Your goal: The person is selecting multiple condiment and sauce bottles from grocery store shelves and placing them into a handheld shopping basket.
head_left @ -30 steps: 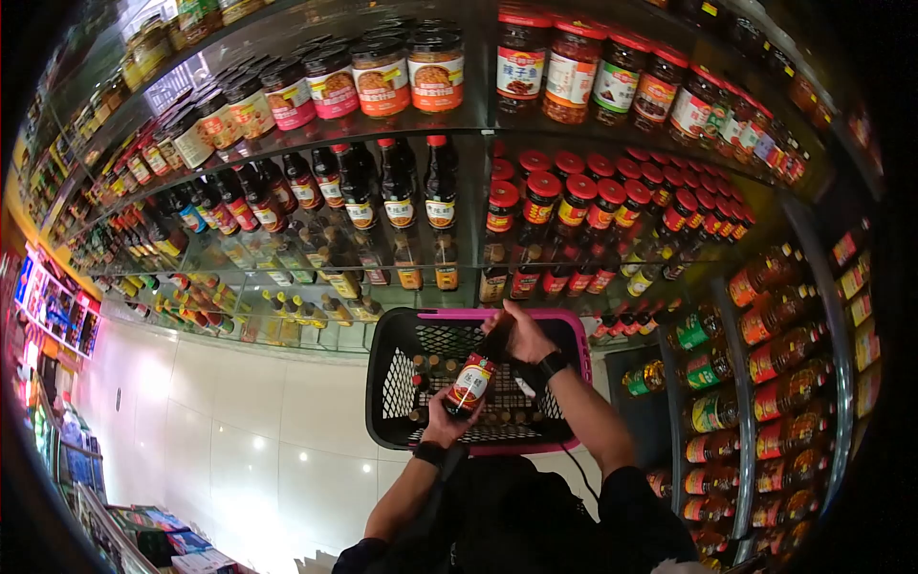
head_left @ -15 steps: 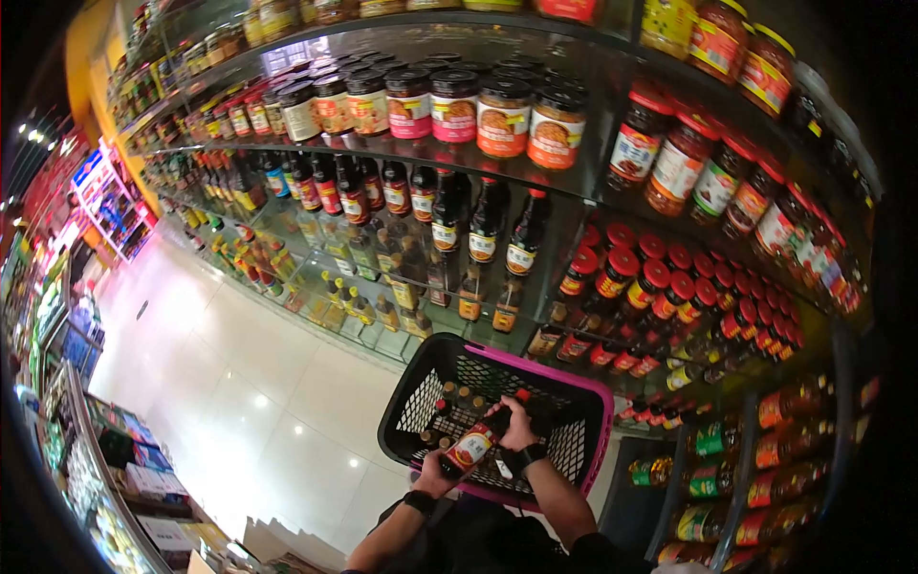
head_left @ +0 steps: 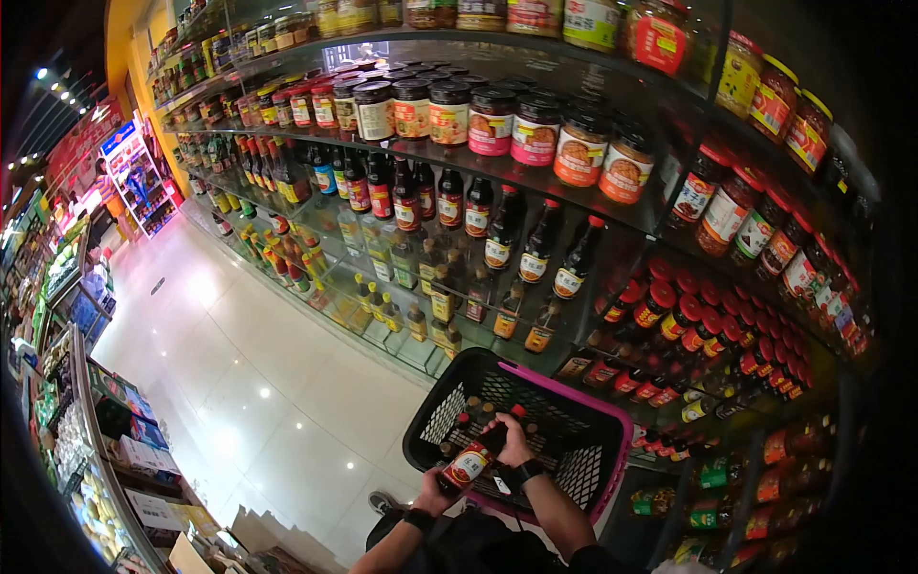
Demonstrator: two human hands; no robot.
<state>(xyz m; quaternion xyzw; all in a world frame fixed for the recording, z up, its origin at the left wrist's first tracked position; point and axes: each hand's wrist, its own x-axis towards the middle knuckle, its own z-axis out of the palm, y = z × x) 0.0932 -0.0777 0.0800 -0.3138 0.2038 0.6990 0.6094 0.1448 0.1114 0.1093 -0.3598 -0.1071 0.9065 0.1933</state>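
A dark sauce bottle (head_left: 468, 466) with a red cap and a red and white label lies tilted between my two hands. My left hand (head_left: 436, 492) is closed around its base. Near the neck, my right hand (head_left: 515, 443) grips the other end. Both hands are above the near side of a black mesh shopping basket (head_left: 449, 383) with a pink rim. Inside the basket stand several dark bottles (head_left: 475, 406), partly hidden behind the held bottle and my right hand.
Glass shelves (head_left: 421, 153) ahead carry sauce bottles (head_left: 542, 239) and black-lidded jars (head_left: 492, 120). Red-lidded jars (head_left: 674, 316) fill the right side, with large oil bottles (head_left: 717, 471) lower down. Cardboard boxes (head_left: 277, 536) and a produce stand (head_left: 91, 459) are at left, beside the tiled floor (head_left: 277, 392).
The view has swung left, so the shelves appear shifted right. Both hands still hold the bottle over the basket at nearly the same tilt. A shoe now shows beside the basket.
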